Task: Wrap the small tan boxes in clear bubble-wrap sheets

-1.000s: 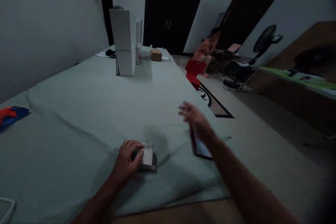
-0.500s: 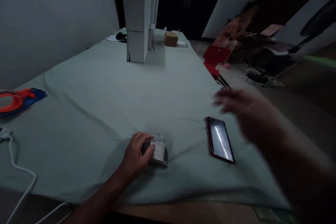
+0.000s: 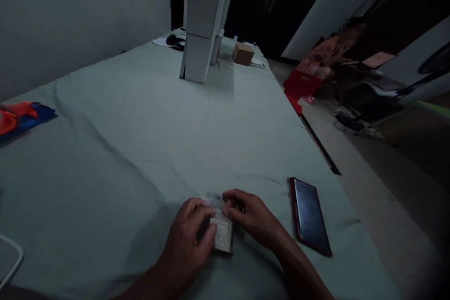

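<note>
At six o'clock, a small block with a pale, printed label (image 3: 222, 235), its text too blurred to read, lies on the smooth green cloth (image 3: 197, 136) beneath clear, crinkled plastic (image 3: 217, 203). Your left hand (image 3: 192, 236) grips its side with curled fingers; your right hand (image 3: 251, 215) pinches the plastic. A flat, red-edged phone (image 3: 311, 215) rests at four o'clock.

L hand (image 3: 191, 236) & R hand (image 3: 248, 213) close, fingers curled

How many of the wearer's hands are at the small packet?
2: left hand at the left side of the small packet, right hand at its clear plastic end. Some fingertips may be hidden.
</note>
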Available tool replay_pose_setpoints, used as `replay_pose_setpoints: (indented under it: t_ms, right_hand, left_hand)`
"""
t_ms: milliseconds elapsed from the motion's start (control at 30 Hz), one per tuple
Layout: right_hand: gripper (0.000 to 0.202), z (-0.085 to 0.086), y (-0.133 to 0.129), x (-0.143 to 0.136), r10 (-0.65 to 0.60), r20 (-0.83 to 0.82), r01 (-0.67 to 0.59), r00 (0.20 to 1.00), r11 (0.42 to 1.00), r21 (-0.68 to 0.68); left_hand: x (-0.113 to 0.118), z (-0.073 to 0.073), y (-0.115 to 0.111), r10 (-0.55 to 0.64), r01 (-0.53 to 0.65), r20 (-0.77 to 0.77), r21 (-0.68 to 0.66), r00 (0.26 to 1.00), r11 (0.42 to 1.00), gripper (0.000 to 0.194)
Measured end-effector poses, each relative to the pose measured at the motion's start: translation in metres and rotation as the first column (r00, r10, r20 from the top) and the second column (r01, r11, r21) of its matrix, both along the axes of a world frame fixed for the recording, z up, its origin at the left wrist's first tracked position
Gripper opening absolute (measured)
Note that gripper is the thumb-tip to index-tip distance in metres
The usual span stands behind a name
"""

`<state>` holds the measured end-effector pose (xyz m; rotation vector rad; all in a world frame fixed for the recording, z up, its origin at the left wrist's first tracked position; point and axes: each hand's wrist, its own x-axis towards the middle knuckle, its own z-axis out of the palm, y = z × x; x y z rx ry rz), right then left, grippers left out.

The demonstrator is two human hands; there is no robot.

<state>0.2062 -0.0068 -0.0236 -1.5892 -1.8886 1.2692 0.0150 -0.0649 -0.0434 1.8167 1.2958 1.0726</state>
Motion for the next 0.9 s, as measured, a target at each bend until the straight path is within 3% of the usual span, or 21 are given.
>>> replay_pose_setpoints:
  t_ms: [200, 300, 433, 567, 667, 900]
  right_hand:
    - [0.013, -0.008, -0.008, -0.001, -0.01, 0.006, 0.011, 1.0, 0.999, -0.051]
    - [0.013, -0.011, -0.014, -0.002, -0.01, -0.001, 0.01, 1.0, 0.998, 0.065]
    - [0.012, -0.012, -0.017, -0.004, -0.045, -0.05, 0.055, 0.998, 0.974, 0.218]
    - [0.013, -0.009, -0.017, -0.005, -0.007, -0.122, 0.019, 0.992, 0.995, 0.096]
    - [0.012, -0.008, -0.017, -0.006, -0.065, -0.105, 0.065, 0.992, 0.998, -0.004]
    - [0.03, -0.015, -0.015, -0.009, -0.104, -0.191, 0.096, 0.976, 0.994, -0.048]
  left_hand:
    - [0.003, -0.008, -0.004, 0.004, -0.005, 0.002, 0.07, 1.0, 0.998, 0.021]
    - [0.004, -0.01, -0.005, 0.013, -0.014, 0.007, 0.075, 1.0, 0.997, 0.022]
    - [0.003, -0.007, -0.004, -0.003, 0.004, 0.028, -0.014, 1.0, 1.0, 0.022]
    - [0.0, -0.002, -0.001, -0.011, 0.014, 0.048, -0.06, 0.999, 0.998, 0.024]
    - [-0.001, 0.0, 0.0, -0.002, 0.007, 0.059, -0.089, 0.998, 0.996, 0.03]
    - [0.001, 0.005, 0.004, 0.044, -0.024, 0.107, -0.177, 0.993, 0.984, 0.037]
